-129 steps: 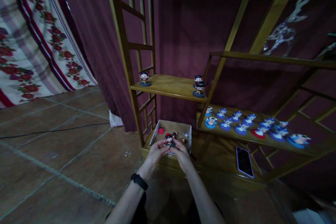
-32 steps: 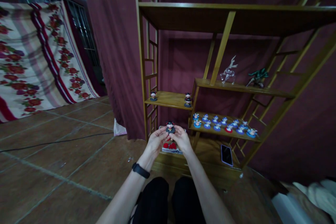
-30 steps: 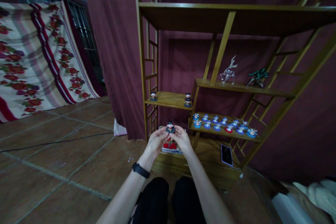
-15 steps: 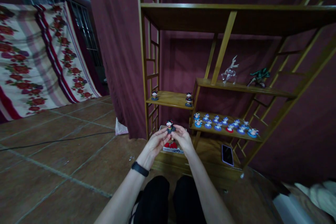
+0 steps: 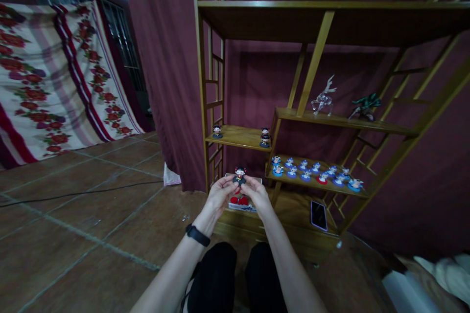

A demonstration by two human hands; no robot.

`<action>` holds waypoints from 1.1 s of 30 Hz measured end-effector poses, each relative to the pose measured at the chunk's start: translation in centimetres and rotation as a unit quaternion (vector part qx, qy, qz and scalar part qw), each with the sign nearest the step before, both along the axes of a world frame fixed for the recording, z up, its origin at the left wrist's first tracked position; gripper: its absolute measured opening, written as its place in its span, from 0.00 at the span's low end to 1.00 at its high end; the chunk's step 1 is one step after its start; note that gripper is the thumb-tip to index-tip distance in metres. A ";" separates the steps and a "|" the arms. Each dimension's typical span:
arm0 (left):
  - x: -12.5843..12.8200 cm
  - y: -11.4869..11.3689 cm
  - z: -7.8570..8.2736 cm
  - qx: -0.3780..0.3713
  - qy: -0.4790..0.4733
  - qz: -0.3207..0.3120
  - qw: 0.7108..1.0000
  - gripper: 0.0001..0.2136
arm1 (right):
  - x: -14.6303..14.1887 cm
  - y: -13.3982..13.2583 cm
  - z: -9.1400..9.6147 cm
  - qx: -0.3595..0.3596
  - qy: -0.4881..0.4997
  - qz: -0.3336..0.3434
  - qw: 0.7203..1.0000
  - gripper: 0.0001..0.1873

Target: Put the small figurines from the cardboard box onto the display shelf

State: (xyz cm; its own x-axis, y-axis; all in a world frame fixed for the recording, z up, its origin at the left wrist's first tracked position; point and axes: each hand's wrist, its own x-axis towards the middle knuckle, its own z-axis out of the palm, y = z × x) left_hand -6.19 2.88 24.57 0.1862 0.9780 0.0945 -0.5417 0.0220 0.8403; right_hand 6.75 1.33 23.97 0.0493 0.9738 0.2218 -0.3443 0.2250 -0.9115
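A small black-haired figurine in red is held upright between both my hands, in front of a wooden shelf unit. My left hand, with a black wristband, and my right hand pinch its dark base from either side. Just below the hands, a small open box with red pieces in it rests on the shelf's bottom board. Two alike figurines stand on the small middle shelf, one at its left end and one at its right end.
Several blue-based figurines cover the lower right shelf. Above them stand a glass deer and a dark green ornament. A phone lies on the bottom board. A cable crosses the tiled floor; maroon curtains hang behind.
Since the oldest frame my head has pulled back and the figurine has risen out of the box. Over the last second the hands and figurine have barely moved.
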 end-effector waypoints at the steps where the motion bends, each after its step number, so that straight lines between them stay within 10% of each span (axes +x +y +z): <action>1: 0.1 -0.1 -0.1 0.012 0.011 0.016 1.000 0.19 | 0.0 0.0 0.0 -0.002 0.007 0.008 1.000 0.23; 12: 1.0 -1.0 -0.7 0.169 0.182 0.129 0.960 0.17 | 0.4 -0.2 -0.2 0.038 0.029 0.100 0.994 0.21; 20: 0.2 -2.0 -0.5 0.287 0.339 0.208 0.871 0.14 | 0.7 -0.6 -0.2 0.009 0.043 0.108 0.993 0.16; 33: -0.1 -3.0 -0.2 0.291 0.336 0.153 0.883 0.15 | 0.5 0.3 -1.3 -0.047 0.030 0.083 0.995 0.20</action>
State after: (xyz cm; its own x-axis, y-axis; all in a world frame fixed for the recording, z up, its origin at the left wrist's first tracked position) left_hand -6.33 -0.13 24.39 0.1265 0.8147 0.5660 0.1773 -0.5799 0.7951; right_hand 7.25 1.66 22.69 -0.1037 0.9861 0.1299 -0.4232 0.0744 -0.9030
